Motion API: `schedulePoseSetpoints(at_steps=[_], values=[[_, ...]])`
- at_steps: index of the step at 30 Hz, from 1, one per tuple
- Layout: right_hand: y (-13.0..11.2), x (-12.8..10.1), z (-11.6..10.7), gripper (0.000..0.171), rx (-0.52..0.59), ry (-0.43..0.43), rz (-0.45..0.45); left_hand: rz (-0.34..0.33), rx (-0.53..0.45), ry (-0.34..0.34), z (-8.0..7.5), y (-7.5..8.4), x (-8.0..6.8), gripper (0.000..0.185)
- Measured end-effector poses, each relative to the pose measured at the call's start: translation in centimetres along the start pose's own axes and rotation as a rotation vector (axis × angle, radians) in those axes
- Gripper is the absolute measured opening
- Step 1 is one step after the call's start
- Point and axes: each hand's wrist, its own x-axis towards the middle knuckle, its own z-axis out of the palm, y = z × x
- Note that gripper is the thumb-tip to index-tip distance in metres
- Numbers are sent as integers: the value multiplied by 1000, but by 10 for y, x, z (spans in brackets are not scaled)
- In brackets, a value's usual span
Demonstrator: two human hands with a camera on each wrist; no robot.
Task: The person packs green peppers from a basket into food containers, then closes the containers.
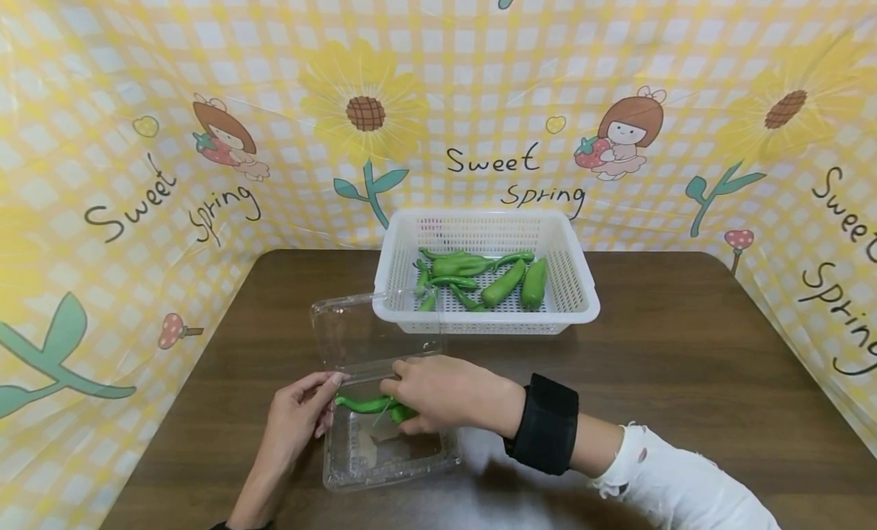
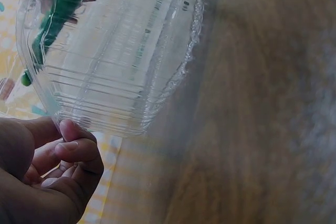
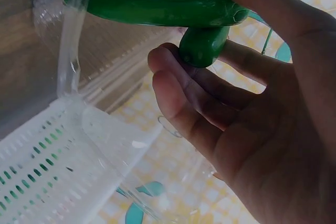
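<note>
A clear plastic clamshell box [image 1: 384, 469] stands on the table, its lid [image 1: 370, 332] tipped back toward the basket. My left hand [image 1: 294, 419] pinches the box's left edge between thumb and fingertips, as the left wrist view confirms. Over the box, my right hand [image 1: 445, 393] holds green peppers. In the right wrist view, a long green pepper [image 3: 157, 6] lies between thumb and fingers, with a stubbier green pepper [image 3: 203, 48] right below it. From the head view, the fingers partly cover both peppers.
Behind the box is a white perforated basket [image 1: 489, 317] with several green peppers [image 1: 503, 285] inside. The lid overlaps the basket's front left corner in the head view. A patterned cloth [image 1: 479, 81] surrounds the brown wooden table [image 1: 658, 378] at the back and sides.
</note>
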Motion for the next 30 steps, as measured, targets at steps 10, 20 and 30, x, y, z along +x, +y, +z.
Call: schedulePoseSetpoints(at_steps=[10,20,30], values=[[0,4,14,44,35,-30,-9,-8,-23,12,1,2,-3,32],[0,9,22,41,34,1,-23,-6,-29,14,2,1,-2,31],[-4,17,27,42,5,-4,-2,-18,-54,15,2,3,-3,32]])
